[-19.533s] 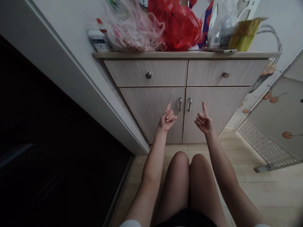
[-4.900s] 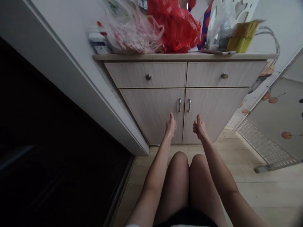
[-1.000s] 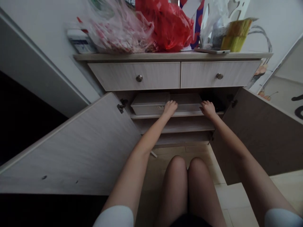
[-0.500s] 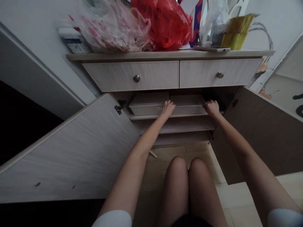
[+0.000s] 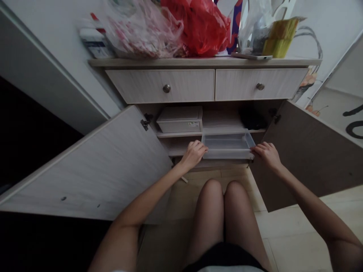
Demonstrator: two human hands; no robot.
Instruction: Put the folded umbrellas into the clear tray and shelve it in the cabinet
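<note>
Both of my hands grip a clear plastic storage box (image 5: 227, 153) that sticks out in front of the cabinet's upper shelf. My left hand (image 5: 195, 152) is closed on its left front corner. At the right front corner, my right hand (image 5: 266, 153) pinches the box's edge. The box looks open at the top, and I see nothing inside it. A second plastic box (image 5: 180, 120), whitish with a small label on its front, sits on the shelf to the left. Something black (image 5: 252, 119) lies at the right end of the shelf.
Cabinet doors stand swung out on the left (image 5: 102, 162) and right (image 5: 303, 155). Two closed drawers (image 5: 170, 81) are above the shelves. On the cabinet top are a red plastic bag (image 5: 198, 30), a whitish plastic bag (image 5: 144, 34), a white bottle (image 5: 96, 43) and a yellow container (image 5: 280, 37).
My hands have drawn the clear storage box forward, out from its place beside the whitish box. Bare shelf and the black thing now show behind it.
</note>
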